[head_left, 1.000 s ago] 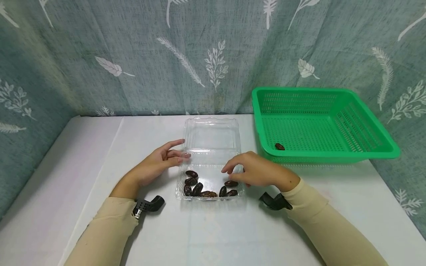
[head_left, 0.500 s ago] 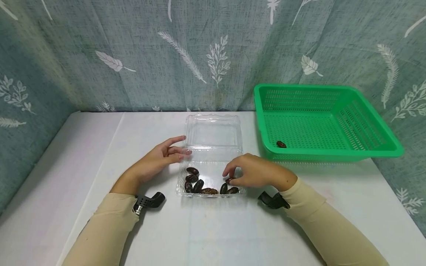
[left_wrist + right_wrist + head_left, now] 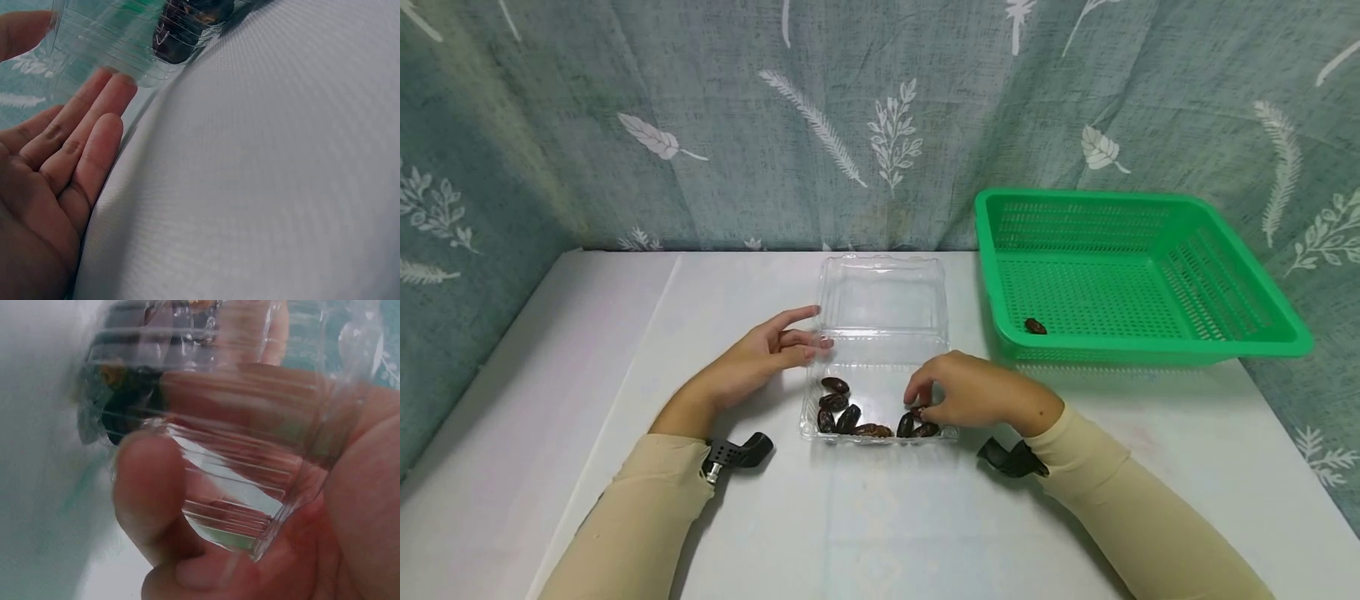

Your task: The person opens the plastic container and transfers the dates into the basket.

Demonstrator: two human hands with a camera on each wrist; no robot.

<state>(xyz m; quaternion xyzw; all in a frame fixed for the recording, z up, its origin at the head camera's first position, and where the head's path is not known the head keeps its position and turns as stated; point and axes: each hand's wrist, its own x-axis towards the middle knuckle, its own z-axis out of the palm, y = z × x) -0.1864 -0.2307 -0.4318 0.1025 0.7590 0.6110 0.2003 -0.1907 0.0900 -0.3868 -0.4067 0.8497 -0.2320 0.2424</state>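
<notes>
In the head view a clear plastic clamshell box lies opened out, its lid laid back toward the curtain. Dark brown dates line the left and front sides of its tray. My left hand is beside the box, fingers extended; in the left wrist view its fingertips meet the clear side wall. Reaching in over the right wall, my right hand pinches a date at the right-hand group, partly hidden by the fingers. In the right wrist view the ribbed wall stands in front of those fingers.
A green perforated basket stands at the back right, with a single date in its near left corner. White cloth covers the table. A leaf-patterned curtain rises behind it.
My right hand has lowered onto the right-hand date and closed its fingertips on it, shifting slightly toward the near wall. My left hand stays at the box's side.
</notes>
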